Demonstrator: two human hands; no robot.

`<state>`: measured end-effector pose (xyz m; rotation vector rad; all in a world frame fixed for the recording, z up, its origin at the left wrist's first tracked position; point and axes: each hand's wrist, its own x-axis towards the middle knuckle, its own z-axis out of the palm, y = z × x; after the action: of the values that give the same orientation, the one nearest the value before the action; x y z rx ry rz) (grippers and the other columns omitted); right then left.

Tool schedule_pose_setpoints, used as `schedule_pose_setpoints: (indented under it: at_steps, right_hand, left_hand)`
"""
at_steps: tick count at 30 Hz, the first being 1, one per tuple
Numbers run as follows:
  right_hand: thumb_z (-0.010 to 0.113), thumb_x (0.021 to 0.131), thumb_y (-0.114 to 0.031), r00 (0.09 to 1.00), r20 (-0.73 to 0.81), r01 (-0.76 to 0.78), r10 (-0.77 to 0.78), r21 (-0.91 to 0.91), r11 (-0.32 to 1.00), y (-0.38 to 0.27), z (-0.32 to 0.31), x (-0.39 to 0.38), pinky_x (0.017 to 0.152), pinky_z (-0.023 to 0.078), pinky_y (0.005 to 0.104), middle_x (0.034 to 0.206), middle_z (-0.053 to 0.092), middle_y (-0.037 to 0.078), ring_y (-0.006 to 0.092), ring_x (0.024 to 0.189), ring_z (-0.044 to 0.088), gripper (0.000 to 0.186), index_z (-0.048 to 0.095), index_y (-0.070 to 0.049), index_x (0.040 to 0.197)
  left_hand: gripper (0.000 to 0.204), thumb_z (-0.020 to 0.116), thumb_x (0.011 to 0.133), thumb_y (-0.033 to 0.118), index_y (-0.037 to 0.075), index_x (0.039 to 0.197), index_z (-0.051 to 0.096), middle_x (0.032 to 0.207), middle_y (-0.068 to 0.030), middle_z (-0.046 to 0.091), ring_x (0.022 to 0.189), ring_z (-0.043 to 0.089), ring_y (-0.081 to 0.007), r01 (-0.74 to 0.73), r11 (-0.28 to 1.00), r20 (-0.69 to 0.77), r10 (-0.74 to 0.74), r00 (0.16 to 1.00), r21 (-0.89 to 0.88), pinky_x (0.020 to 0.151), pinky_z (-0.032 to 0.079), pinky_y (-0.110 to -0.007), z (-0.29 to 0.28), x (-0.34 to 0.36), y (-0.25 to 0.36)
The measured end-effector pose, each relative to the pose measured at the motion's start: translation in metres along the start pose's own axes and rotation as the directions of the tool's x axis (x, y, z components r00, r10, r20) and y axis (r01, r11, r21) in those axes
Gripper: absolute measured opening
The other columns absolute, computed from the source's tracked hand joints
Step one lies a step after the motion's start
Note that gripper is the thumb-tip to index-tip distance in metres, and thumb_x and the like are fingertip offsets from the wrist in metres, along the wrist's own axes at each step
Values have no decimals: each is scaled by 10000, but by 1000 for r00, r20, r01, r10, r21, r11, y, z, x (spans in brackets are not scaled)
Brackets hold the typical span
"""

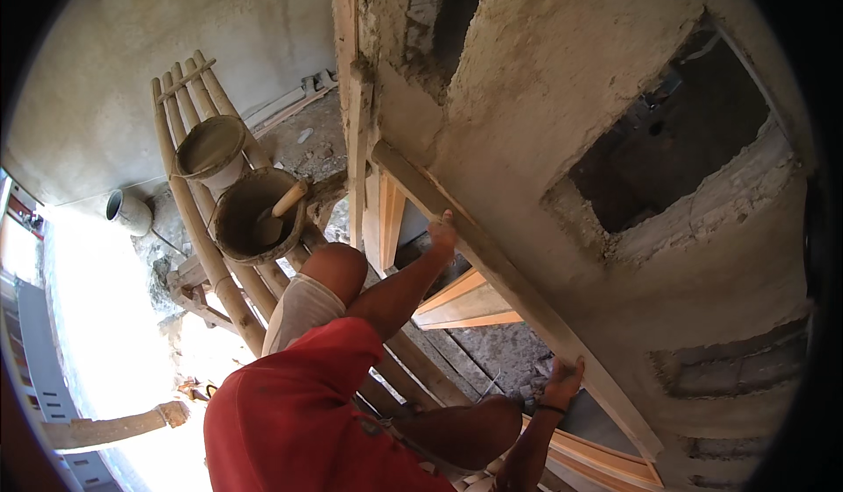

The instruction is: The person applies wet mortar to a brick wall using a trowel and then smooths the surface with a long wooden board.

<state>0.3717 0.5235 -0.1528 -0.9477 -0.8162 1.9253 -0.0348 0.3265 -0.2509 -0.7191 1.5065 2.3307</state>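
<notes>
A long pale board [507, 283] lies diagonally across the lower edge of a plastered wall [536, 88], above wooden frames [391, 220] with orange edges. My left hand [442, 233] grips the board toward its upper end, fingers wrapped on its edge. My right hand [563, 382], with a dark band at the wrist, grips it farther down toward the lower right. To the left, on a bamboo platform [166, 127], stand a bucket [205, 154] of grey material and a wider mortar container [239, 227] with a wooden-handled trowel [287, 198] in it.
The bamboo platform runs beneath me, with my bare knees over it. Rough square openings [667, 132] break the wall at right. A small pale bucket [129, 212] and rubble [312, 141] are on the ground below. A timber piece [110, 429] juts over the bright area at lower left.
</notes>
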Motion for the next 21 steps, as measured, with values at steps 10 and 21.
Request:
schedule_pose_setpoints:
  at_steps: [10, 21]
  right_hand:
    - [660, 888, -338, 998, -22, 54, -55, -22, 998, -10, 8, -1, 994, 440, 416, 1299, 524, 118, 252, 1204, 505, 555, 480, -42, 1322]
    - [645, 897, -352, 999, -19, 35, -35, -6, 999, -17, 24, -6, 1003, 425, 416, 1334, 517, 102, 242, 1227, 496, 544, 486, -59, 1328]
  left_hand:
    - [560, 602, 945, 392, -42, 1253, 432, 1192, -197, 560, 1038, 580, -283, -136, 988, 116, 143, 983, -67, 887, 481, -405, 21, -39, 50]
    - [597, 569, 957, 404, -40, 1306, 376, 1253, -199, 512, 1110, 540, -299, -167, 986, 141, 167, 976, -10, 947, 455, -427, 19, -37, 63]
